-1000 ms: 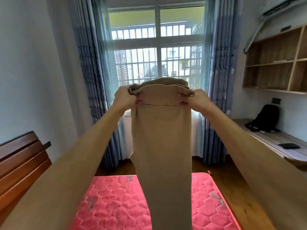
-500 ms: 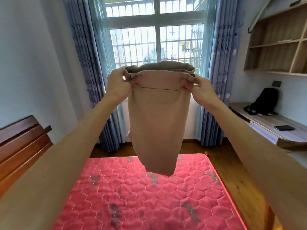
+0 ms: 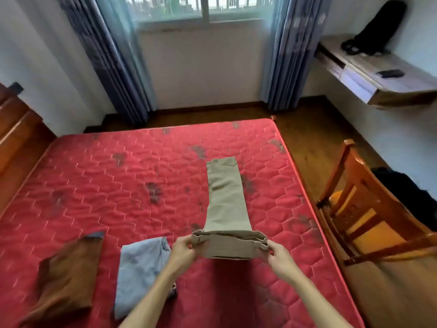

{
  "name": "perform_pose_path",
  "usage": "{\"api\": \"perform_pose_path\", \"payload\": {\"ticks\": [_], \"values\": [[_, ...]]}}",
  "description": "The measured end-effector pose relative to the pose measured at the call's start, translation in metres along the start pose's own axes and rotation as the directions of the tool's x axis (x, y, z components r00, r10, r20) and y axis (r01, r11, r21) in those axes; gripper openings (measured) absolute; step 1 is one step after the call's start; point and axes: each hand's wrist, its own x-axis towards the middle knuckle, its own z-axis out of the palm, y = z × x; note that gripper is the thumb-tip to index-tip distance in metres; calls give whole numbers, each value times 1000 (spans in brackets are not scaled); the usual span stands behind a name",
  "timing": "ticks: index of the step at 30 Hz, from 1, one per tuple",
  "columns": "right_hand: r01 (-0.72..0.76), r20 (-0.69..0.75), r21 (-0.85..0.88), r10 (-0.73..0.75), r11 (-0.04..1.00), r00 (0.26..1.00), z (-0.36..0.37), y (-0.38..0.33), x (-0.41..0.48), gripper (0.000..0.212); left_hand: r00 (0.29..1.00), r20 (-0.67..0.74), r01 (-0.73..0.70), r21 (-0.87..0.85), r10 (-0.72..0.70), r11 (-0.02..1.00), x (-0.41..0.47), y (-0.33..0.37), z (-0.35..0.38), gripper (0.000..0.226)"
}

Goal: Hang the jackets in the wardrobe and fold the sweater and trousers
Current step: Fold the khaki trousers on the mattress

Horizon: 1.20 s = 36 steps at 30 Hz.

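Trousers (image 3: 225, 197) extend beyond left hand (image 3: 182, 253) and right hand (image 3: 280, 259), seemingly pinching corners.

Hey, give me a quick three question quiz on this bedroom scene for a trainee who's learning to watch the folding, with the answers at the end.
1. True or false: the left hand and the right hand both pinch the near end of the tan trousers, whose far end lies on the red mattress.
2. Where does the folded blue garment lie, relative to the trousers? A: to the person's left. B: to the person's right. C: underneath them.
3. Fill in: the black backpack sits on the ____ by the right wall.
Key: 1 true; 2 A; 3 desk.
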Motion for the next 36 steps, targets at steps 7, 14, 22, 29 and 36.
{"api": "perform_pose_path", "payload": {"ticks": [7,14,22,29,36], "values": [[-293,139,-134,311,947,940,52,126,-79,17,962,27,261,207,-273,943,-89,-154,77,51],[-408,148,-140,426,902,892,92,185,-76,26,934,-23,351,258,-358,900,-98,-252,107,17],[-391,-82,-97,384,915,920,113,250,84,14,939,-223,296,140,-261,945,59,-298,141,22],[-606,-80,-78,601,791,795,136,326,122,32,914,-150,402,226,-376,887,120,-352,160,69],[-646,-223,20,634,763,741,163,338,53,56,823,-407,531,308,-395,789,11,-383,179,87]]}}
